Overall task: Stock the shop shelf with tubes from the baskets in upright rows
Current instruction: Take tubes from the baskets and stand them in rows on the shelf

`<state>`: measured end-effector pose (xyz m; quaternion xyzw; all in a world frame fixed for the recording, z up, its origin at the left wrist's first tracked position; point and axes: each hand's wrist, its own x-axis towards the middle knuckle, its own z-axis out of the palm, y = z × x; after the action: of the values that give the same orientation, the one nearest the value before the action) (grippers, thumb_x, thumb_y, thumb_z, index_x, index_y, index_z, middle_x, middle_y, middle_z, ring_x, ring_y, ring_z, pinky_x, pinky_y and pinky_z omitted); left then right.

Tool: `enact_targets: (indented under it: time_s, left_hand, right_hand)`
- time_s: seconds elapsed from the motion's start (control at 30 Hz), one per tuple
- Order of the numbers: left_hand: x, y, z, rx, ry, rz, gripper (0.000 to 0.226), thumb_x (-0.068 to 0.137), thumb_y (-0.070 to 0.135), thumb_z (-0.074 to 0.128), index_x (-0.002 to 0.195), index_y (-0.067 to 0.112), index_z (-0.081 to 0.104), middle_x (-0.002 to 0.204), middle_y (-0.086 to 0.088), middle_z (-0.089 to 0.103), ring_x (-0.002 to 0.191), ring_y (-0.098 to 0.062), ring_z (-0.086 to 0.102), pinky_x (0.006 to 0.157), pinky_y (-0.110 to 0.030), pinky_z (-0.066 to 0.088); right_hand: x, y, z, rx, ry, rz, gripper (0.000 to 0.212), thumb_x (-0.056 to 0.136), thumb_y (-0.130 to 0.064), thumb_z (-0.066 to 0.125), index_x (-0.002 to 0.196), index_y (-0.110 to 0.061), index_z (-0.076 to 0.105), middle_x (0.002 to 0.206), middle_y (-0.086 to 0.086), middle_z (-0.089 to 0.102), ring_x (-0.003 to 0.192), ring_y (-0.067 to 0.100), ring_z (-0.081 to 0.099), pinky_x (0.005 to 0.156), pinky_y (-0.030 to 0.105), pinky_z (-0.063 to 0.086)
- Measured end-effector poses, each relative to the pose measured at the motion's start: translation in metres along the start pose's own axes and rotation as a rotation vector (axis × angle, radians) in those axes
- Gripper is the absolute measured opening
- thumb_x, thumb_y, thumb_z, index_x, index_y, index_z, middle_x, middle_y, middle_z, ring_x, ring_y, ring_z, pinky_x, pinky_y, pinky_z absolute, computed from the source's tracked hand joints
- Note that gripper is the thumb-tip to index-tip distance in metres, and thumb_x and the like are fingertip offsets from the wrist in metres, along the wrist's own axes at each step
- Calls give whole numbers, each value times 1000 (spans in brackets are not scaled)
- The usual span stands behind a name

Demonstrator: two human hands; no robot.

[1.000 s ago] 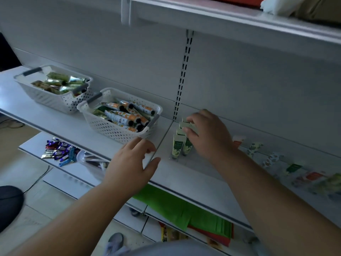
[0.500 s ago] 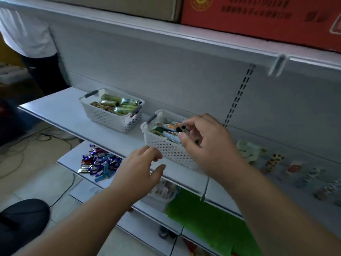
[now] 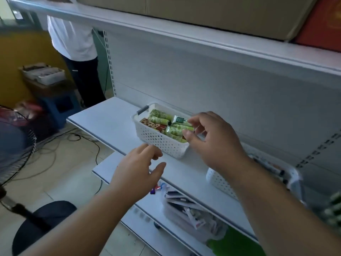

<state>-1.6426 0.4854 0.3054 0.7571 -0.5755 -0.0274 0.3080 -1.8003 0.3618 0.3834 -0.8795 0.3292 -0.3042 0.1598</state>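
Note:
A white perforated basket [image 3: 158,140] stands on the white shelf [image 3: 108,117] and holds several green tubes [image 3: 175,130] lying flat, with reddish ones beside them. My right hand [image 3: 212,139] hovers over the basket's right end. Its thumb and forefinger are spread on either side of the end of one green tube, and the tube still lies in the basket. In front of the basket, above the shelf's front edge, my left hand [image 3: 140,167] hangs relaxed and holds nothing. A second white basket [image 3: 219,180] sits to the right, mostly hidden by my right forearm.
A person in a white shirt [image 3: 73,34] stands at the shelf's far left end. A floor fan [image 3: 14,148] and cables [image 3: 73,137] are at the left. The lower shelf holds a clear bag of packets [image 3: 188,213]. Cardboard boxes [image 3: 203,12] sit on the top shelf.
The view has swung left. My right hand has left the upright tubes, passed over the nearer basket and reached the farther one with green tubes. My left hand stayed low in front.

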Motion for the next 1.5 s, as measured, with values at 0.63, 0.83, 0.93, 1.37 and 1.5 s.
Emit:
enact_targets:
  time_s: [0.63,0.83,0.93,1.37,1.5]
  left_hand:
    - [191,-137,-13,-181,-101,426,13,85,35,62,95,27,59,89,15,56,78,-10,56,65,-29,48]
    - [229,-147,-7,-189,-188,559,16,83,33,66,96,25,60,88,14,55,74,-11,54,61,-25,41]
    - [249,-143,8,-161,-231,598,18,83,31,67,99,25,60,90,12,58,78,-11,54,63,-23,37]
    - [292,-113,57,470,-643,620,24,90,41,54,100,20,61,87,0,64,70,-20,61,58,-28,50]
    - [271,-97,21,107,-453,613,33,89,46,58,112,26,48,84,4,55,61,-19,54,50,-26,39]
  right_hand:
    - [151,72,144,-632,-385,385,16,89,-10,48,100,-15,58,107,9,60,103,30,52,76,36,45]
    - [151,57,152,-696,-393,533,17,84,-2,44,92,-15,52,103,9,57,102,30,47,78,38,38]
    - [140,49,144,-608,-242,507,16,91,-11,55,80,-15,44,86,3,44,84,26,51,66,33,35]
    - [86,-17,95,243,477,687,15,98,-22,49,90,-9,54,69,9,62,62,24,59,60,37,48]
    - [62,-14,81,356,619,701,32,98,-31,48,88,-1,50,64,11,55,51,18,51,53,26,40]
